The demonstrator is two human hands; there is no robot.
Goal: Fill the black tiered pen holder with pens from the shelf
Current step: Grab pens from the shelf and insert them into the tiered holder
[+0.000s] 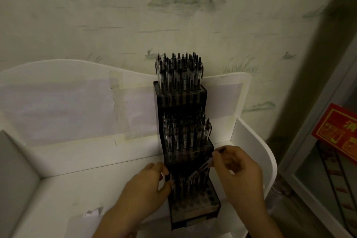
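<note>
The black tiered pen holder (185, 141) stands upright in three steps on a white shelf (67, 189), its back against the shelf's curved rear panel and near the right side wall. The top tier is packed with pens (178, 72), clips and black tips bristling upward; the middle tier is packed likewise. The lowest tier is only partly filled — pens stand along its rear rows, while the front rows show open round holes.

The right hand (239, 170) pinches one pen (202, 168) between thumb and fingers, the pen slanting down and left over the lowest tier. The left hand (148, 181) is curled at the holder's left edge, fingertips at the standing pens; whether it grips one I cannot tell — the picture is dim and blurred.

Pale sheets of paper (67, 112) are taped to the rear panel. Behind it, wallpaper (173, 15) with faint green mountains and reeds. At the right, a red box with gold print (340, 131) sits on a dark wire rack (332, 179).
</note>
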